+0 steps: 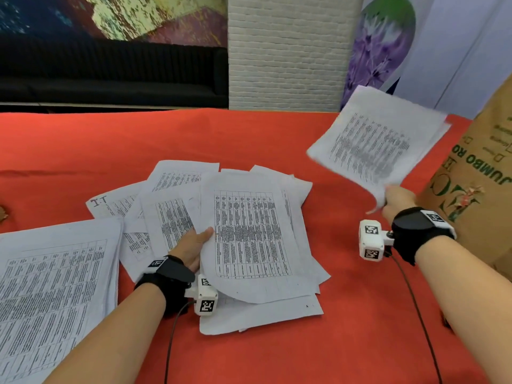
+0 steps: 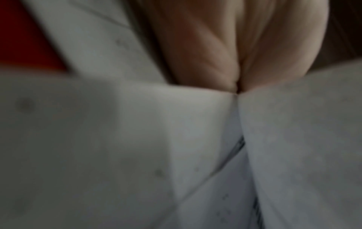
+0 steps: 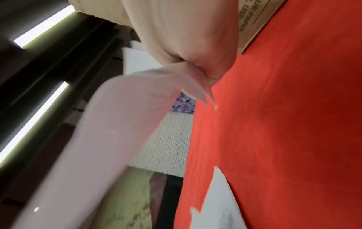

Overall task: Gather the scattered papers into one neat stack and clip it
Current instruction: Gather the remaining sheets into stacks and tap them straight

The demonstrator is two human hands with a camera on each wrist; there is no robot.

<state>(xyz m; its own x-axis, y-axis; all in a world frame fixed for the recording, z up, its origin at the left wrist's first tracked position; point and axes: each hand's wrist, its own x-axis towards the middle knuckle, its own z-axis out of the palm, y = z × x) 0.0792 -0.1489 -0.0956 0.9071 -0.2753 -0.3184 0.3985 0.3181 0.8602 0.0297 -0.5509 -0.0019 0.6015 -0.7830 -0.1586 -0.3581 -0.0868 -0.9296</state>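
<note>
Messy pile of papers (image 1: 249,236) sits mid-table (image 1: 360,328), with another sheet (image 1: 52,295) off to its left near the front edge. A cardboard box (image 1: 482,173) stands at the far right.

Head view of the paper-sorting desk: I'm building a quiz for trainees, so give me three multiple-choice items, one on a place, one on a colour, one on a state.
1. Where is the brown paper bag?
A. at the table's right edge
B. at the left edge
C. under the pile

2. What colour is the tablecloth?
A. blue
B. red
C. green

3. What is the right hand doing?
A. resting flat
B. gripping a clip
C. pinching a lifted sheet

Answers:
1 A, the bag stands beside the right forearm.
2 B, red cloth shows all round the pile of papers.
3 C, the sheet is held by its corner above the table.
</note>
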